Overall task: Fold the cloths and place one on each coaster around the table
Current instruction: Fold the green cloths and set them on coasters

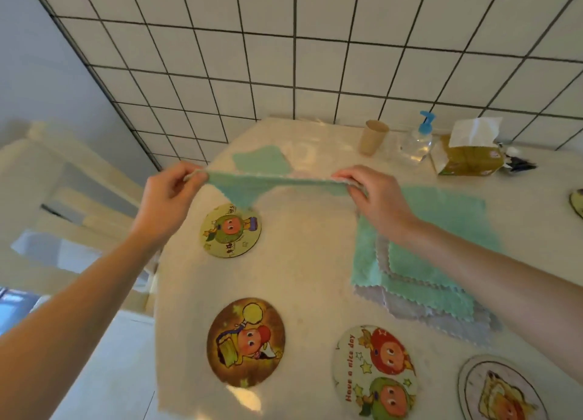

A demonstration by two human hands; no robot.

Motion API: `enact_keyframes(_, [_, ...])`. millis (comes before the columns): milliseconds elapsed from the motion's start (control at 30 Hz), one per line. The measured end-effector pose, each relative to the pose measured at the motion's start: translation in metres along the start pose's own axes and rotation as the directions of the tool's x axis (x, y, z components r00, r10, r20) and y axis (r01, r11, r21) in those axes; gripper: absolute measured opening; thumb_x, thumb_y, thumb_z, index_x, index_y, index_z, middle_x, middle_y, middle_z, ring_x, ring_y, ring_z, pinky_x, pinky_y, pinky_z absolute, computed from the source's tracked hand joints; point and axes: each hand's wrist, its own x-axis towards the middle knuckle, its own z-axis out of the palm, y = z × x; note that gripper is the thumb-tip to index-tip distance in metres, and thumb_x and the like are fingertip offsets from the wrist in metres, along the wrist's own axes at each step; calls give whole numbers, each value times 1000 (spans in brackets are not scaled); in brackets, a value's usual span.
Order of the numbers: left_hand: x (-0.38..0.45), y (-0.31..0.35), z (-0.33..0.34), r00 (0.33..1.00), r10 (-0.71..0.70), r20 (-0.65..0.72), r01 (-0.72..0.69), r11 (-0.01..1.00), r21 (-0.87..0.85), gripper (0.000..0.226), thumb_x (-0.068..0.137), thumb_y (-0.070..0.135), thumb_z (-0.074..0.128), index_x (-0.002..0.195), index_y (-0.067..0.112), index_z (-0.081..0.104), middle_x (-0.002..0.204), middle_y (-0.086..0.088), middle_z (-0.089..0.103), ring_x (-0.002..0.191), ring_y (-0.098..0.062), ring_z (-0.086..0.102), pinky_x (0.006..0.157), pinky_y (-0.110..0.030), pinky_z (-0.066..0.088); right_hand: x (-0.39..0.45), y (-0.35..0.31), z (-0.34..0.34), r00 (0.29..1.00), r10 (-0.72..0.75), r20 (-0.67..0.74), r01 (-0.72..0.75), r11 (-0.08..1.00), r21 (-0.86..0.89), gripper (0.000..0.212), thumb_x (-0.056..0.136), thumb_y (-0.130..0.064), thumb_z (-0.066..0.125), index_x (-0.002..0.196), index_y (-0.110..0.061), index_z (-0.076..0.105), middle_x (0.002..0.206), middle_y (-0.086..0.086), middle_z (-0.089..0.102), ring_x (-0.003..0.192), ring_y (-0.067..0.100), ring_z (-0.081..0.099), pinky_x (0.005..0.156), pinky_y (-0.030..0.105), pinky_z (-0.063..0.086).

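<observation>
Both hands hold one green cloth stretched taut in the air above the table. My left hand pinches its left end and my right hand pinches its right end; a corner droops in the middle. Under my right arm lies a stack of green and grey cloths. A folded green cloth rests at the table's far side. Round cartoon coasters lie bare: a green one, a brown one, a white one, one at the bottom right and one at the right edge.
A paper cup, a pump bottle and a tissue box stand at the table's far side against the tiled wall. A pale wooden chair sits left of the table, whose left edge runs close to the coasters.
</observation>
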Motion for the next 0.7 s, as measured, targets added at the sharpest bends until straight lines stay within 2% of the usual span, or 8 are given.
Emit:
enact_keyframes(67, [-38,-20,-5,996,-2,85,-2,998,56,15,92,26,59,81,35,62,69,16,62,59,1,47,56,-12,37,-30,6,17,992,-5,127,6,1000,-9,25,87,-5,57,109,-10,66,106,3,69,99,15,63,86,23,44])
enact_keyframes(167, [-94,-61,-3,957,-68,283,32,991,130,11,84,29,66,88,39,64,89,17,69,82,-1,63,75,-15,49,-79,16,48,942,25,333,-10,999,-47,26,89,-6,59,112,-13,66,111,0,67,107,13,59,95,30,45])
enact_keyframes(267, [-138,-99,16,895,-98,435,-3,974,227,20,77,17,77,93,28,71,93,11,68,84,-4,64,78,-24,53,-121,21,71,839,138,527,-90,989,-115,27,91,-11,57,116,-17,66,121,-3,63,117,4,49,106,31,38])
enact_keyframes(400, [-159,-120,36,809,-203,551,28,950,310,8,80,19,75,88,20,74,84,18,64,78,-1,61,78,-25,52,-142,28,73,652,259,712,-91,960,-265,27,91,-32,56,109,-17,69,118,-1,65,111,12,57,99,27,43])
enact_keyframes(467, [-167,-118,37,762,-268,590,50,932,359,2,83,27,71,84,29,71,80,27,61,77,5,58,75,-9,46,-157,26,68,600,294,744,-140,954,-264,27,89,-35,59,106,-18,70,109,-3,68,99,10,62,94,27,47])
enact_keyframes(533, [-174,-138,20,700,-315,641,106,933,343,19,83,29,71,73,42,61,67,32,60,72,10,57,69,-5,41,-167,9,89,544,338,768,-237,940,-246,25,85,-35,63,101,-18,71,97,-4,71,86,6,64,85,26,51])
enact_keyframes(600, [-174,-145,19,692,-343,635,162,931,327,28,82,26,73,66,44,58,67,33,61,71,9,57,64,-10,41,-175,0,90,565,401,721,-353,907,-227,20,83,-34,65,94,-18,71,87,-4,70,76,4,63,77,22,52])
enact_keyframes(700, [-164,-148,22,721,-410,559,319,912,258,14,82,23,73,70,26,67,67,6,64,64,-4,54,64,-27,43,-164,0,84,621,508,597,-514,839,-180,15,84,-29,65,74,-20,60,69,-3,59,58,8,51,65,23,47])
